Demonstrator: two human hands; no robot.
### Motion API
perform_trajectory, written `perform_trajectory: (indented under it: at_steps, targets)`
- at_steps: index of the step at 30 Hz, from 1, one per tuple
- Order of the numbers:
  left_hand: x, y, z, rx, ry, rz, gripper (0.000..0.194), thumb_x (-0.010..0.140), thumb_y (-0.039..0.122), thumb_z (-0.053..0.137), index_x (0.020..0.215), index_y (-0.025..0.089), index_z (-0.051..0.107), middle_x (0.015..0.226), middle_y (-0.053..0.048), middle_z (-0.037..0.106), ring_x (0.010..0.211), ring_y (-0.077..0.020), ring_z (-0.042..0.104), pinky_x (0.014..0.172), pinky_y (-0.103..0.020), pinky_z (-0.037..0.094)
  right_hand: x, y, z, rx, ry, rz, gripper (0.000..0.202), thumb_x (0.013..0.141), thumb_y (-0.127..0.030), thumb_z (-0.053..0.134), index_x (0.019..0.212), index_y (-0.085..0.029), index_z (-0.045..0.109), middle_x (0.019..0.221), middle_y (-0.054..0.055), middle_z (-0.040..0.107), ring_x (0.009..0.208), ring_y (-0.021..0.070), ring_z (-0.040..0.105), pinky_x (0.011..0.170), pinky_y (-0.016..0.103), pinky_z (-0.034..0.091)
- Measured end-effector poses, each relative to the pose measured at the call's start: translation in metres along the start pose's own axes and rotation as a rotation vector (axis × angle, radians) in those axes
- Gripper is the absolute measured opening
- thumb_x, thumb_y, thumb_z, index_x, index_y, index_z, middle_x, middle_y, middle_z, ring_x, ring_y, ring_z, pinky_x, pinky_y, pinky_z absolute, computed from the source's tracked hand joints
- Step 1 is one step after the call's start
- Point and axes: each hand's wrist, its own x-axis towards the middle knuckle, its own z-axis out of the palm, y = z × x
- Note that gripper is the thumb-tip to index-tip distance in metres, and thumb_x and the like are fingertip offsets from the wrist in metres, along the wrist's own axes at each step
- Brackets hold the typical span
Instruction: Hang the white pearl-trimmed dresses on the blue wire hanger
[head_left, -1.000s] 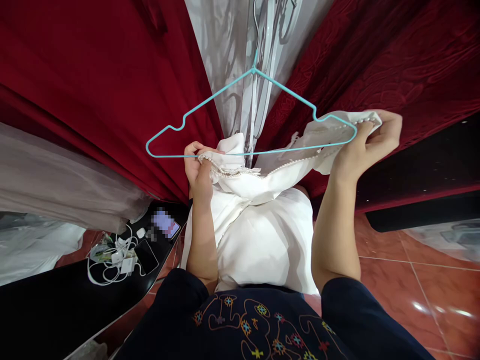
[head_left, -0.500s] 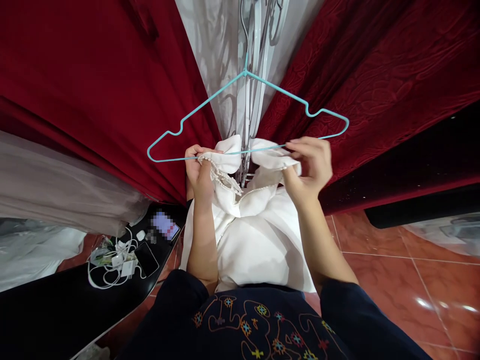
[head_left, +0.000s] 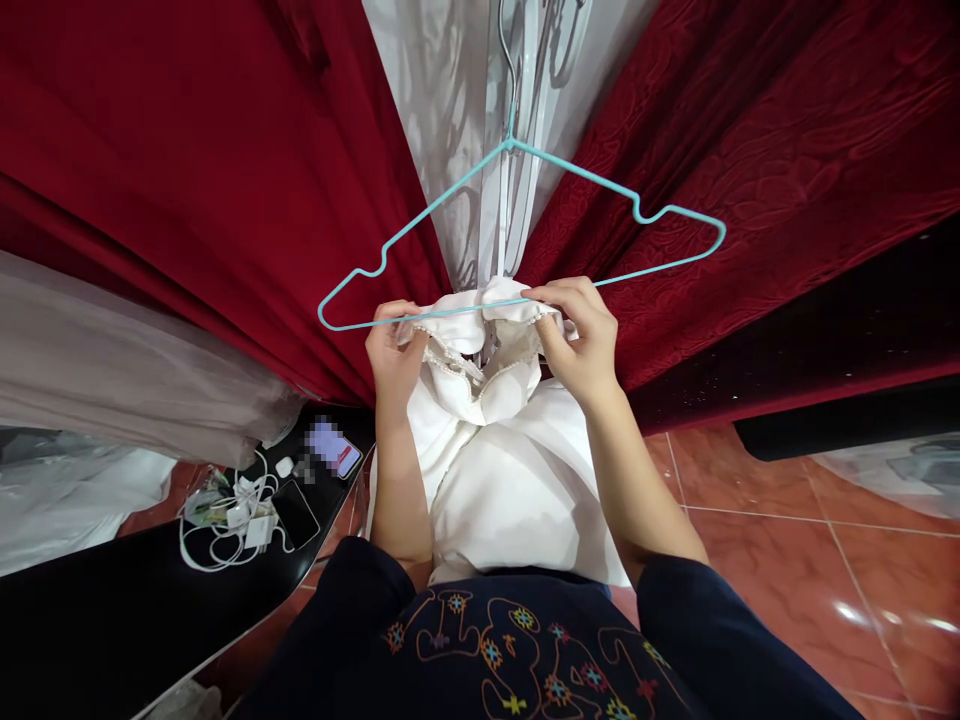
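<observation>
A light-blue wire hanger [head_left: 442,200] hangs by its metal hook in front of white poles. Below it is a white garment [head_left: 517,490] with a beaded edge along its neck opening; its upper edge lies against the hanger's bottom bar. My left hand [head_left: 396,355] pinches the garment's left upper edge, close to the bar. On the other side, my right hand [head_left: 581,335] grips the right upper edge between thumb and fingers, its fingertips at the bar. The garment's lower part spreads down toward my body.
Red curtains [head_left: 225,150] flank both sides. At the lower left, a black table [head_left: 135,610] carries a lit phone [head_left: 337,450], a dark phone [head_left: 296,515] and white cables [head_left: 217,550]. A black surface [head_left: 825,420] stands at the right above red floor tiles [head_left: 750,560].
My right hand has moved left with its edge of the garment, bringing the two upper edges closer together. The hanger appears shifted slightly right in the view.
</observation>
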Motion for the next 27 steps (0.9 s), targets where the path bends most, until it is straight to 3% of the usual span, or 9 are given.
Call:
perform_trajectory:
  at_steps: [4, 7, 13, 15, 20, 24, 27]
  targets:
    - [0.008, -0.013, -0.026, 0.109, 0.237, -0.068, 0.023, 0.072, 0.03, 0.085, 0.084, 0.019, 0.069, 0.081, 0.002, 0.065, 0.076, -0.0138, 0.062, 0.076, -0.026, 0.05, 0.001, 0.002, -0.001, -0.028, 0.031, 0.01, 0.02, 0.099, -0.031, 0.062, 0.107, -0.024, 0.079, 0.1, 0.005, 0.074, 0.093, 0.0184, 0.071, 0.081, 0.038, 0.061]
    - [0.013, -0.012, -0.044, 0.086, 0.402, -0.065, 0.024, 0.072, 0.033, 0.08, 0.085, 0.02, 0.064, 0.072, 0.005, 0.06, 0.068, -0.0118, 0.058, 0.07, -0.025, 0.047, 0.002, 0.002, -0.002, -0.063, 0.033, 0.032, 0.021, 0.094, -0.027, 0.063, 0.105, -0.025, 0.08, 0.098, 0.004, 0.074, 0.09, 0.0175, 0.069, 0.076, 0.036, 0.059]
    - [0.029, -0.002, -0.067, 0.128, 0.546, 0.047, 0.014, 0.075, 0.014, 0.073, 0.083, 0.02, 0.063, 0.069, 0.006, 0.056, 0.06, -0.0084, 0.049, 0.061, -0.028, 0.035, 0.005, 0.002, -0.001, -0.07, 0.021, 0.023, 0.025, 0.089, -0.022, 0.065, 0.108, -0.027, 0.081, 0.095, 0.003, 0.073, 0.087, 0.0166, 0.067, 0.073, 0.033, 0.056]
    - [0.039, -0.001, -0.071, 0.128, 0.532, 0.066, 0.017, 0.079, 0.013, 0.075, 0.084, 0.021, 0.061, 0.068, 0.007, 0.053, 0.058, -0.0074, 0.047, 0.06, -0.029, 0.029, 0.005, 0.002, -0.001, -0.065, 0.019, 0.013, 0.026, 0.089, -0.022, 0.065, 0.109, -0.027, 0.081, 0.094, 0.003, 0.072, 0.085, 0.0163, 0.066, 0.072, 0.033, 0.055]
    - [0.07, 0.009, -0.071, 0.147, 0.369, 0.147, 0.021, 0.084, 0.011, 0.08, 0.088, 0.021, 0.062, 0.061, 0.009, 0.044, 0.052, -0.0053, 0.036, 0.058, -0.03, 0.02, 0.002, 0.001, -0.002, -0.065, 0.03, -0.003, 0.029, 0.089, -0.02, 0.065, 0.11, -0.026, 0.083, 0.095, 0.003, 0.073, 0.084, 0.0158, 0.066, 0.069, 0.031, 0.053]
    - [0.087, 0.025, -0.063, 0.123, 0.283, 0.165, 0.017, 0.083, 0.008, 0.078, 0.087, 0.02, 0.067, 0.062, 0.008, 0.049, 0.054, -0.0052, 0.04, 0.059, -0.03, 0.024, 0.001, 0.0, 0.002, -0.047, 0.019, -0.01, 0.032, 0.09, -0.019, 0.064, 0.115, -0.026, 0.083, 0.098, 0.004, 0.074, 0.088, 0.016, 0.069, 0.072, 0.031, 0.056]
    - [0.092, 0.039, -0.054, 0.065, 0.154, 0.174, 0.019, 0.087, 0.007, 0.079, 0.089, 0.021, 0.066, 0.058, 0.009, 0.042, 0.056, -0.0062, 0.042, 0.059, -0.028, 0.029, 0.0, 0.001, 0.005, -0.017, 0.033, -0.024, 0.034, 0.089, -0.017, 0.065, 0.116, -0.026, 0.083, 0.098, 0.004, 0.073, 0.088, 0.0155, 0.069, 0.071, 0.03, 0.055]
